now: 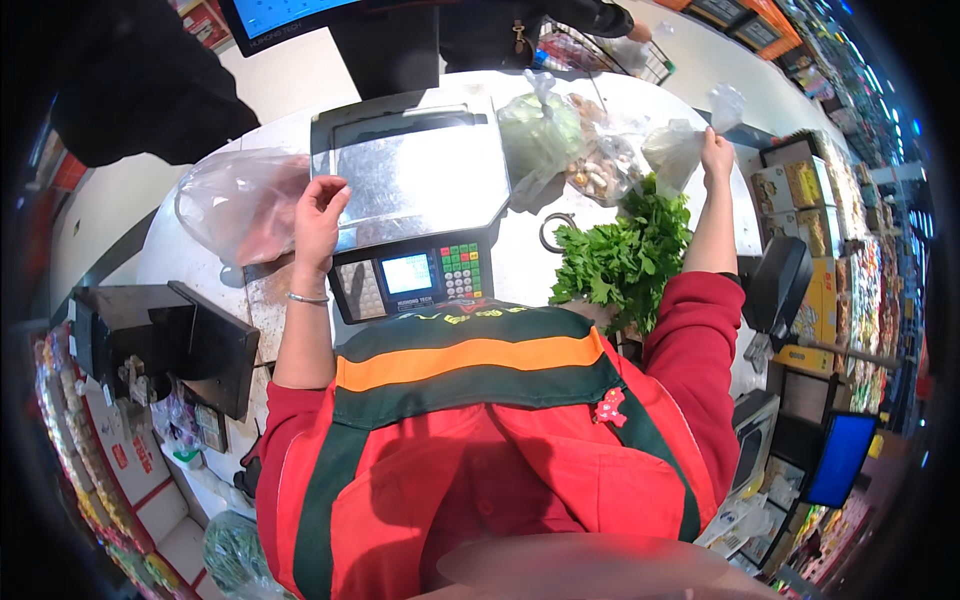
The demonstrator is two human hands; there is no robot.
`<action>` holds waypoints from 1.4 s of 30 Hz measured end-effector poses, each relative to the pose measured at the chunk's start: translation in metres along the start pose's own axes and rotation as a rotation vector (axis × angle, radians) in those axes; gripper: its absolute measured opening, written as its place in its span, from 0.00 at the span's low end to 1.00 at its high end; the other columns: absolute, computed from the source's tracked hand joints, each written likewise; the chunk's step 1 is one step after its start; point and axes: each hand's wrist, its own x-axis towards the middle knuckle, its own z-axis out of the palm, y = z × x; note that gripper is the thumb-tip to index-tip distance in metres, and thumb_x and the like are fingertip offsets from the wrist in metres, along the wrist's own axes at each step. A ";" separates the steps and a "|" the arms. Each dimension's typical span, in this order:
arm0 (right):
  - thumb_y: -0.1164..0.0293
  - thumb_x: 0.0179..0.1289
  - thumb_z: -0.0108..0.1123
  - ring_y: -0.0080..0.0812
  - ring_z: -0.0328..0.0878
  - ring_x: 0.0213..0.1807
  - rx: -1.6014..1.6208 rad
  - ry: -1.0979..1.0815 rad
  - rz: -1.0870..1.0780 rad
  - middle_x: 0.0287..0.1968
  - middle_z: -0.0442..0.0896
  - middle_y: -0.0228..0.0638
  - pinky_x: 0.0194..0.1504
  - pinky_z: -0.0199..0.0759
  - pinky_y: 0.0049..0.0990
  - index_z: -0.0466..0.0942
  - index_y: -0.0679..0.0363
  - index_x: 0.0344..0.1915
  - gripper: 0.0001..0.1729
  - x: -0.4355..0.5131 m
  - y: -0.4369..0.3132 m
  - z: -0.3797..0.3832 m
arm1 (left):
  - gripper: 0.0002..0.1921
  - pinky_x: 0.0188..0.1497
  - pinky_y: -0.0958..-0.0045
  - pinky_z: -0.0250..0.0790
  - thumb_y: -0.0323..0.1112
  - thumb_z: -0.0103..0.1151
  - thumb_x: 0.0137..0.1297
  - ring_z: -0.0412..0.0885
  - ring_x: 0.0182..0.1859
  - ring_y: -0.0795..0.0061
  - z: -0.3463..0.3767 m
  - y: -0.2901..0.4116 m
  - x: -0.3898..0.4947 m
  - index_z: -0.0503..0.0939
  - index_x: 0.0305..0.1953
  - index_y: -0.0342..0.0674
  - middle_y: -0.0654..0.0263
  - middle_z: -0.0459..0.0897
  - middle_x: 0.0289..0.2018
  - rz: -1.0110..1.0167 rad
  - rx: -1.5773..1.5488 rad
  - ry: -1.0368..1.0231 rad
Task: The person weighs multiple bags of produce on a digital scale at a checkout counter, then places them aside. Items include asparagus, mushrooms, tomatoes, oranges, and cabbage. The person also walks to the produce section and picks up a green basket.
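Note:
In the head view my right hand point(718, 152) grips the gathered neck of a clear plastic bag point(673, 150) at the counter's right side. Its contents are hard to make out. My left hand point(321, 219), fingers curled and apart, hovers at the left edge of the scale's metal platform point(420, 172) and holds nothing. Beside it lies a plastic bag with something pinkish point(251, 210). Right of the scale are a knotted bag with a pale green vegetable point(540, 131) and a bag of what look like mushrooms point(602, 169). Loose leafy green stalks point(622, 251) lie nearer me.
A dark ring point(557, 232) lies on the white counter point(525, 262). A monitor point(289, 19) stands behind the scale. People in dark clothing stand across the counter, one by a shopping cart point(600, 52). Black equipment point(169, 337) stands at left, a dark device point(780, 285) at right.

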 end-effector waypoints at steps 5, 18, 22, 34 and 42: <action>0.53 0.62 0.50 0.41 0.80 0.38 -0.002 0.093 0.189 0.33 0.83 0.47 0.43 0.69 0.36 0.80 0.66 0.31 0.25 0.068 0.049 0.054 | 0.04 0.41 0.84 0.63 0.26 0.57 0.61 0.70 0.36 0.87 0.003 0.002 -0.008 0.76 0.38 0.38 0.75 0.75 0.32 0.002 0.056 0.052; 0.53 0.60 0.48 0.48 0.76 0.52 -0.210 0.032 0.328 0.47 0.80 0.49 0.54 0.67 0.38 0.81 0.63 0.41 0.25 0.133 0.083 0.138 | 0.05 0.45 0.82 0.64 0.27 0.56 0.62 0.71 0.38 0.84 0.005 0.003 -0.028 0.76 0.39 0.36 0.73 0.76 0.34 -0.174 0.237 0.267; 0.61 0.58 0.46 0.46 0.79 0.47 -0.592 -0.256 0.075 0.41 0.82 0.47 0.48 0.72 0.38 0.82 0.60 0.36 0.19 0.187 0.117 0.170 | 0.05 0.42 0.81 0.65 0.27 0.57 0.62 0.72 0.36 0.84 0.009 0.005 -0.026 0.76 0.38 0.36 0.73 0.76 0.32 -0.102 0.283 0.251; 0.67 0.59 0.60 0.29 0.73 0.38 0.448 -0.252 0.358 0.45 0.76 0.35 0.33 0.69 0.26 0.70 0.60 0.55 0.24 0.134 0.053 0.156 | 0.27 0.52 0.65 0.64 0.30 0.64 0.44 0.70 0.47 0.62 -0.123 -0.011 -0.002 0.69 0.50 0.39 0.56 0.73 0.43 0.135 0.722 1.048; 0.73 0.60 0.55 0.26 0.76 0.39 0.523 0.168 -0.191 0.41 0.80 0.37 0.40 0.70 0.24 0.76 0.66 0.46 0.15 0.034 -0.063 0.077 | 0.42 0.58 0.53 0.57 0.36 0.64 0.45 0.59 0.59 0.52 -0.232 0.008 0.076 0.58 0.64 0.65 0.55 0.62 0.57 -0.378 1.119 0.870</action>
